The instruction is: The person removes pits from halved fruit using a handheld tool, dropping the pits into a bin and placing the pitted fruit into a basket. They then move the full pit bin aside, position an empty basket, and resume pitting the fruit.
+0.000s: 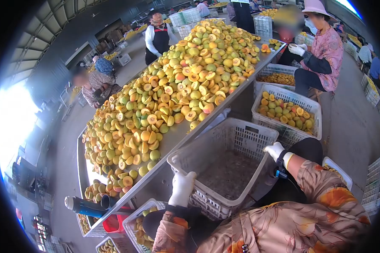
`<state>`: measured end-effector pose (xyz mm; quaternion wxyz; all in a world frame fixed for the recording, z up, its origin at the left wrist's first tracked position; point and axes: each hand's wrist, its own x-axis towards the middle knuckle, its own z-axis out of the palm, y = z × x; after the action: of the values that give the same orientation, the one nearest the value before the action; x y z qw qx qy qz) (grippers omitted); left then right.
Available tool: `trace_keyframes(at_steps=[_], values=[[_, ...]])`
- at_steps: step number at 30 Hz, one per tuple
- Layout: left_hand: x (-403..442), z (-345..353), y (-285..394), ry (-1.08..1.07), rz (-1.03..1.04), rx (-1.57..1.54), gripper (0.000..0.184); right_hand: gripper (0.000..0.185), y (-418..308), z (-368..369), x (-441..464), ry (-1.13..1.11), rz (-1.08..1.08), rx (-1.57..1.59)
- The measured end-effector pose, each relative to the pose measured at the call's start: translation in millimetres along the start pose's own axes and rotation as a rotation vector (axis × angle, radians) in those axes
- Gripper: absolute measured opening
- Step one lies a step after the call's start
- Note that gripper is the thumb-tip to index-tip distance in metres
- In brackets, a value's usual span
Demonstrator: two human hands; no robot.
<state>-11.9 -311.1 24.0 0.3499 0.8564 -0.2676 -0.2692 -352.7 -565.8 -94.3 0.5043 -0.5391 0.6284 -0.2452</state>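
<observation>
An empty white plastic crate is tilted in front of me, beside the metal table's edge. My left hand, in a white glove, grips the near left rim of this crate. At its right end, my right hand, also gloved, has its fingers closed on the rim. Beyond the crate, a large heap of halved yellow-green fruit covers much of the metal table.
A crate of fruit halves stands beyond my right hand, with another crate behind it. A co-worker in pink sits at the right. A blue bottle and red container are at the table's lower left corner.
</observation>
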Motion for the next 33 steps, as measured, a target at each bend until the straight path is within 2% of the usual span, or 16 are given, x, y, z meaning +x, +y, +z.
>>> trace_keyframes(at_steps=[1, 3, 7, 10, 12, 14, 17, 20, 21, 25, 27, 29, 30, 31, 33], values=[[-3.1, 0.4, 5.6, 0.024, 0.023, 0.078, 0.036, 0.044, 0.0, 4.1, 7.7, -0.033, 0.0, -0.051], [-14.0, -1.2, 19.5, -0.001, -0.071, 0.08, 0.048, 0.047, -17.3, 6.7, 5.7, 0.022, 0.046, -0.238], [-25.8, 13.2, 24.2, 0.08, 0.015, 0.09, 0.05, 0.039, -6.1, 9.3, 48.6, 0.004, -0.034, -0.163], [-31.5, 26.4, 15.6, 0.16, 0.05, -0.02, 0.051, 0.048, 5.1, 9.6, 66.6, -0.022, -0.103, -0.065], [-37.8, 31.3, 15.3, 0.185, 0.111, -0.051, 0.052, 0.051, -4.6, 6.0, 67.6, -0.029, -0.072, -0.092], [-40.8, 44.6, 8.7, 0.184, 0.218, -0.25, 0.054, 0.052, -20.3, 2.2, 67.6, -0.022, -0.105, -0.113], [-59.1, 51.5, 10.0, 0.161, 0.134, -0.377, 0.052, 0.056, -24.7, -2.1, 77.0, -0.015, -0.152, -0.239], [-77.6, 31.5, 23.5, 0.094, -0.077, -0.582, 0.049, 0.058, -29.7, 4.1, 74.6, -0.072, -0.174, -0.246], [-78.6, 30.1, 19.8, 0.102, -0.046, -0.59, 0.045, 0.056, -31.6, 9.5, 70.6, -0.021, -0.193, -0.31], [-86.2, 25.5, -1.5, 0.194, -0.105, -0.69, 0.032, 0.049, -77.6, 39.2, 50.4, -0.128, -0.329, -0.28], [-97.0, 24.9, -15.9, 0.191, -0.133, -0.819, 0.03, 0.044, -100.1, 66.2, 51.1, -0.171, -0.384, -0.214], [-105.9, 24.4, -28.3, 0.151, -0.183, -0.844, 0.033, 0.04, -93.7, 108.5, 73.6, -0.297, -0.43, 0.056], [-100.3, 29.3, -53.4, 0.095, -0.227, -0.857, 0.033, 0.04, -90.2, 125.4, 77.9, -0.385, -0.379, 0.113], [-90.3, 34.8, -75.7, 0.043, -0.277, -0.878, 0.034, 0.044, -79.9, 157.2, 77.9, -0.472, -0.324, -0.065], [-86.3, 32.3, -68.7, -0.06, -0.379, -0.841, 0.029, 0.052, -87.2, 164.9, 52.6, -0.609, -0.08, -0.219]])
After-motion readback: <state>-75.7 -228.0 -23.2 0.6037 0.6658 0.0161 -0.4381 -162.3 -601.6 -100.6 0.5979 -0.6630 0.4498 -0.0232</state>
